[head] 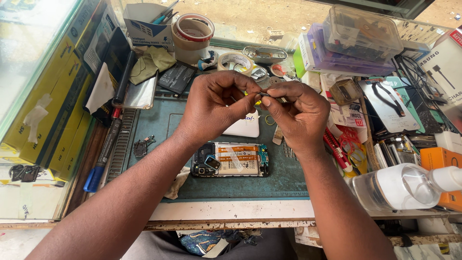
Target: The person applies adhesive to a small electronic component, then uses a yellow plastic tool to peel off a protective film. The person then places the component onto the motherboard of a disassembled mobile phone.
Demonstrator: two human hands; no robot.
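Two hands (255,103) pinching small part (264,94), clear box (362,33) holding parts, opened phone (231,159)

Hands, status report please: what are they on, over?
Left hand and right hand pinch a small dark part together, raised. Opened phone lies beneath on the green mat, untouched. Nothing between hands and phone.
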